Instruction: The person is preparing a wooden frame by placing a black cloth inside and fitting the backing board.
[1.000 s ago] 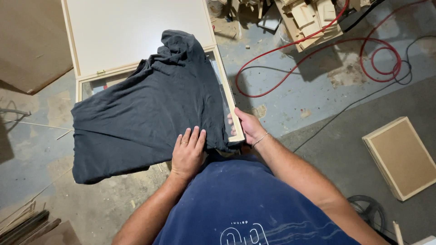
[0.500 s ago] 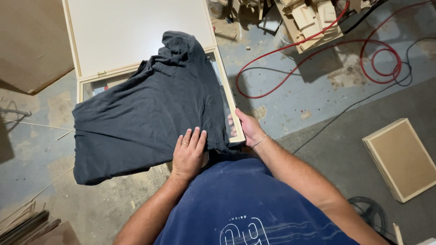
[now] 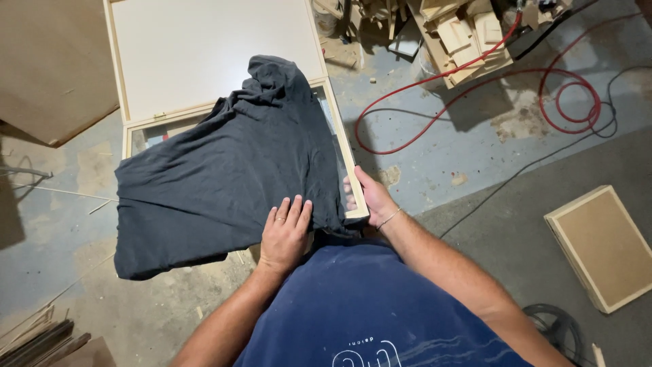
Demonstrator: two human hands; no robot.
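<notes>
Two hands are on the job here. The left hand [image 3: 285, 231] lies flat, fingers spread a little, pressed on the near edge of the dark cloth [image 3: 224, 177]. The right hand [image 3: 370, 198] is curled around the near right corner of the wooden frame [image 3: 345, 156], fingers wrapped over its rail; how tight that grip is, I cannot tell.

The cloth drapes over the frame's near half, its long axis running from the bunched end at the far right down to the loose hem hanging off the near left corner. It lies straight ahead of the person, and the left hand is the nearer one, right on it. The frame's pale lid [image 3: 210, 54] stands open beyond. A red hose [image 3: 435, 78] loops on the floor to the right.

Against half a second ago, barely a change: both hands sit where they were, and the cloth's folds look the same.
</notes>
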